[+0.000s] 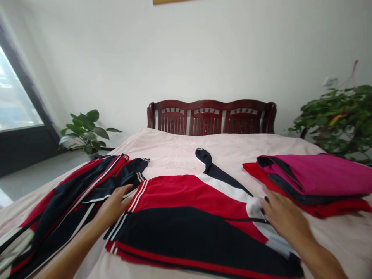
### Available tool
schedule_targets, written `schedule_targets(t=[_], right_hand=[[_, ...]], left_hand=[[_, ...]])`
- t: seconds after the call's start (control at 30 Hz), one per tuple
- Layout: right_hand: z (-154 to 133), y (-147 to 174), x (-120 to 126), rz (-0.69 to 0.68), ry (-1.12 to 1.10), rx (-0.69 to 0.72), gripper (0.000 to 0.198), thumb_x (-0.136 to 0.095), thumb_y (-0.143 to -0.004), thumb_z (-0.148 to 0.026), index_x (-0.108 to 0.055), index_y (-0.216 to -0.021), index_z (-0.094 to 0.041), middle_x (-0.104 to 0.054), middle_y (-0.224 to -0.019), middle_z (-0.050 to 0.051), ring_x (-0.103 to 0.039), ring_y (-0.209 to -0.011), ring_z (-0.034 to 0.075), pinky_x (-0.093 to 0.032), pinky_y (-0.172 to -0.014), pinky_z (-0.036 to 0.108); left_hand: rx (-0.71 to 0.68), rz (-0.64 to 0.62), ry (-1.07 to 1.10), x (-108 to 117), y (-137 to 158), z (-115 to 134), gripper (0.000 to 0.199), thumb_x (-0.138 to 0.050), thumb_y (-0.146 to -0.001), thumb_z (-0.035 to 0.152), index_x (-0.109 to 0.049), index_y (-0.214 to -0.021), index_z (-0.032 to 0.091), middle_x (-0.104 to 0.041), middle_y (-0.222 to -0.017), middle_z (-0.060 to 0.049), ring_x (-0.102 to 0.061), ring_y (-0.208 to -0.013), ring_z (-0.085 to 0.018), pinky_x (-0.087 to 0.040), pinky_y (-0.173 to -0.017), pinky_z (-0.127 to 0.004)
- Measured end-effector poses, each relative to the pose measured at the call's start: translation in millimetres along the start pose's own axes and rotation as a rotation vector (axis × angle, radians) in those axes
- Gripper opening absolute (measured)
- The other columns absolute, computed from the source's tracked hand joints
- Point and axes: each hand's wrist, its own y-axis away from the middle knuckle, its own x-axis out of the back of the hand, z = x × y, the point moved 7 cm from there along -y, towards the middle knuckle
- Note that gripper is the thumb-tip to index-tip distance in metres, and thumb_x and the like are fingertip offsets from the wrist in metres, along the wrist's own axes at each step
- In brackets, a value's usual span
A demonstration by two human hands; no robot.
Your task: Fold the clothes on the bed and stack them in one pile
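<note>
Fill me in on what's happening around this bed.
A person has both hands at a red, white and navy jacket lying on the pink-covered bed. The left hand is at its striped hem, the right hand at the white end; how firmly either grips is hard to tell. One navy sleeve stretches toward the headboard. Navy-and-red clothes lie loosely on the left, and a folded stack, magenta on top, sits on the right.
</note>
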Motion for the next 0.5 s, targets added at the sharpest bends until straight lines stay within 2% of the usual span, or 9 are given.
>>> schedule_targets(t=[0.07, 0.13, 0.2, 0.23, 0.27, 0.33, 0.4, 0.5], right_hand=[[-88.5, -11.5, -7.9, -0.141, -0.072, 0.215, 0.064, -0.024, -0.096, -0.043, -0.046, -0.142, -0.005, -0.049, -0.146, 0.020, -0.041, -0.138, 0.031, -0.032, -0.114, 0.046], [-160.5, -14.9, -29.6, -0.326, -0.141, 0.371, 0.067, -0.023, -0.097, -0.050, -0.039, -0.148, -0.009, -0.038, -0.155, 0.015, -0.030, -0.145, 0.027, -0.025, -0.118, 0.044], [-198.9, -16.1, -57.2, -0.469, -0.175, 0.453, 0.069, -0.019, -0.098, -0.053, -0.033, -0.152, -0.013, -0.029, -0.159, 0.011, -0.023, -0.148, 0.025, -0.021, -0.120, 0.043], [-203.9, -17.6, -71.7, -0.519, -0.177, 0.469, 0.069, -0.018, -0.099, -0.054, -0.032, -0.153, -0.014, -0.027, -0.160, 0.010, -0.020, -0.149, 0.024, -0.019, -0.120, 0.044], [-200.3, -20.4, -85.5, -0.553, -0.171, 0.474, 0.068, -0.018, -0.098, -0.055, -0.031, -0.153, -0.016, -0.026, -0.161, 0.010, -0.018, -0.149, 0.024, -0.017, -0.121, 0.045], [-171.7, -30.7, -107.9, -0.554, -0.135, 0.442, 0.067, -0.022, -0.098, -0.056, -0.032, -0.153, -0.020, -0.025, -0.161, 0.009, -0.017, -0.150, 0.025, -0.015, -0.120, 0.048], [-127.0, -44.8, -120.7, -0.475, -0.082, 0.381, 0.065, -0.028, -0.097, -0.056, -0.033, -0.153, -0.022, -0.026, -0.161, 0.009, -0.019, -0.149, 0.026, -0.016, -0.120, 0.050], [-63.5, -61.4, -127.2, -0.355, 0.009, 0.298, 0.062, -0.031, -0.096, -0.051, -0.038, -0.150, -0.022, -0.032, -0.158, 0.011, -0.025, -0.147, 0.025, -0.017, -0.119, 0.051]], left_hand=[[-0.208, -0.169, -0.051, -52.6, -10.4, 48.1, 0.039, -0.057, -0.081, 0.032, -0.069, -0.116, 0.020, -0.067, -0.124, -0.011, -0.058, -0.121, -0.028, -0.038, -0.110, -0.040], [-0.377, -0.397, -0.136, -118.7, -9.0, 88.6, 0.042, -0.045, -0.091, 0.031, -0.064, -0.126, 0.018, -0.062, -0.134, -0.011, -0.052, -0.130, -0.026, -0.033, -0.115, -0.041], [-0.537, -0.578, -0.213, -175.3, -1.0, 113.4, 0.049, -0.038, -0.097, 0.036, -0.054, -0.139, 0.018, -0.052, -0.147, -0.011, -0.040, -0.141, -0.025, -0.026, -0.119, -0.043], [-0.585, -0.640, -0.262, -195.7, 1.7, 117.2, 0.052, -0.036, -0.098, 0.041, -0.050, -0.143, 0.019, -0.046, -0.152, -0.012, -0.034, -0.144, -0.027, -0.023, -0.120, -0.047], [-0.620, -0.680, -0.312, -209.8, 2.6, 116.4, 0.055, -0.035, -0.099, 0.046, -0.046, -0.146, 0.021, -0.038, -0.156, -0.013, -0.028, -0.147, -0.029, -0.020, -0.120, -0.051], [-0.640, -0.706, -0.415, -220.0, -2.3, 104.6, 0.058, -0.033, -0.099, 0.054, -0.038, -0.151, 0.028, -0.024, -0.162, -0.013, -0.018, -0.149, -0.034, -0.016, -0.118, -0.058], [-0.643, -0.696, -0.492, -212.2, -13.0, 87.4, 0.059, -0.031, -0.098, 0.057, -0.031, -0.153, 0.035, -0.017, -0.164, -0.011, -0.014, -0.150, -0.036, -0.013, -0.117, -0.061], [-0.600, -0.659, -0.563, -186.3, -33.7, 59.6, 0.062, -0.032, -0.098, 0.058, -0.026, -0.154, 0.034, -0.017, -0.164, -0.011, -0.012, -0.150, -0.034, -0.011, -0.118, -0.058]])
